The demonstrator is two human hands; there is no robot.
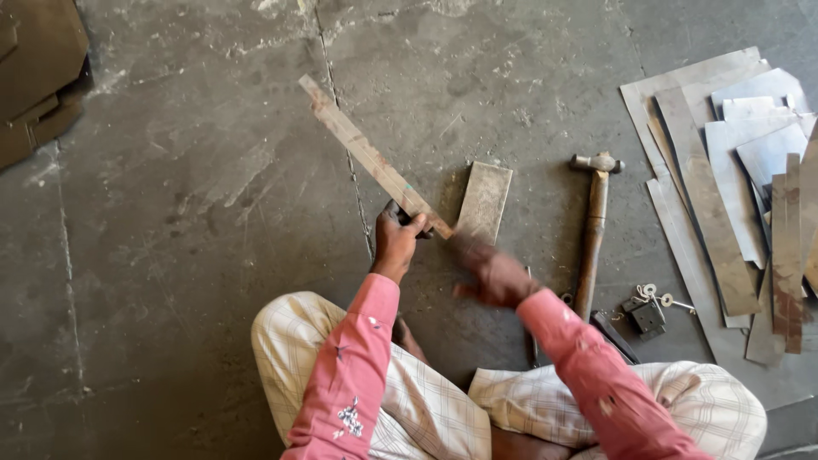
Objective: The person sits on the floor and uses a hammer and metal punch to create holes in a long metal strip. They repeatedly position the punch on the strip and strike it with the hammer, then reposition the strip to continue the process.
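Risk: long flat strip (371,158) is gripped only at its near end, far end cantilevered out over the concrete floor (170,255), so it could pivot or slip and nick the small metal plate (484,202) just beside it. Left hand (396,238) has fingers wrapped round the strip's near end. Right hand (494,274) is motion-blurred near that end; finger state can't be told.

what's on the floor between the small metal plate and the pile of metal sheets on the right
In the head view, a hammer lies between the small metal plate and the pile of metal sheets, its head pointing away from the person; bare concrete floor lies on either side of it.
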